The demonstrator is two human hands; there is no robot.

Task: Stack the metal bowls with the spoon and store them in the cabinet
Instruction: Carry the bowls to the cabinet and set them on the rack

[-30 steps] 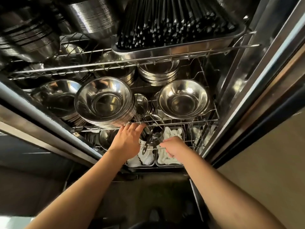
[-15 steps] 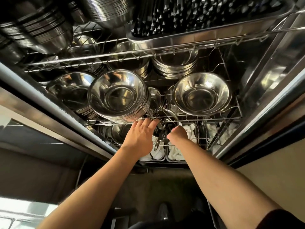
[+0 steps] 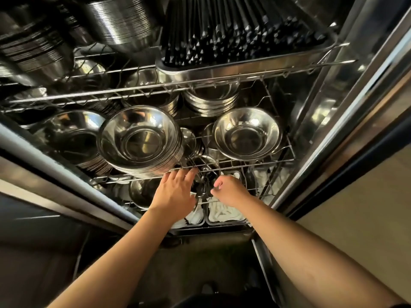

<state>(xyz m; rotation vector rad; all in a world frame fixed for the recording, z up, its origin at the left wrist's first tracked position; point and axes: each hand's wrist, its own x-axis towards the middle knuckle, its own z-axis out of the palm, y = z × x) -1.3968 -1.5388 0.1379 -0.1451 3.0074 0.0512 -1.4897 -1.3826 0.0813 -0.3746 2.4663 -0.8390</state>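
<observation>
Reaching beneath the bowl stack (image 3: pixel 140 141): left hand (image 3: pixel 175 194) spread flat, nearer; right hand (image 3: pixel 229 192) curled, contents indiscernible.

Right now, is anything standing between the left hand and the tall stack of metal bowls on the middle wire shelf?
Only the middle wire shelf's front rail lies between them. The left hand reaches up from just below it, fingertips at the rail beneath the stack of metal bowls. The right hand is off to the side.

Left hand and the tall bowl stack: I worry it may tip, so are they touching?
Cannot tell. In the head view the left hand has fingertips at the base of the bowl stack, but wire rack bars and shadow hide any contact.
</observation>
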